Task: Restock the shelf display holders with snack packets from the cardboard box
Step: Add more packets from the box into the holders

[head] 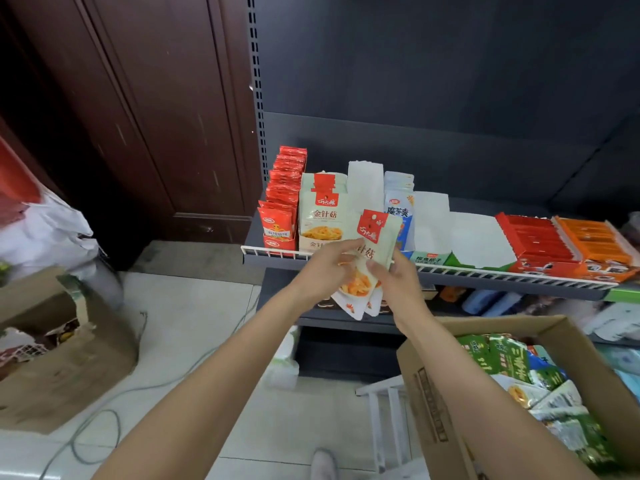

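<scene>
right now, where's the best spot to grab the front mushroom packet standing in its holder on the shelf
Pinch the packet by its red top flap, coming from above and the front. It stands upright in the holder, whose front wall covers its lower edge, and red packets crowd its left side, so only the top is free. Both the left hand and right hand now hold other packets.

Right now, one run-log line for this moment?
step: restocking | both hands: left hand, right hand hold snack packets | where: before shelf
</scene>
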